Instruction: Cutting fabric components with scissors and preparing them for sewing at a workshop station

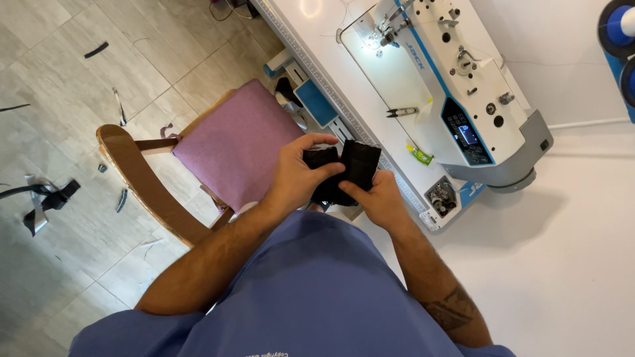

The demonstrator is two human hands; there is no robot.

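Head view: left hand (296,177) and right hand (378,198) pinched black fabric pieces (347,170) together beside the sewing machine (456,99), apparently aligning them; next, edges likely needed matching before stitching.

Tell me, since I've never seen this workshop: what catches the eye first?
Both hands, left hand and right hand, grip a piece of black fabric at the centre. Beyond it, a white sewing machine stands on the white table. At left, a wooden chair with a mauve seat stands on the tiled floor.
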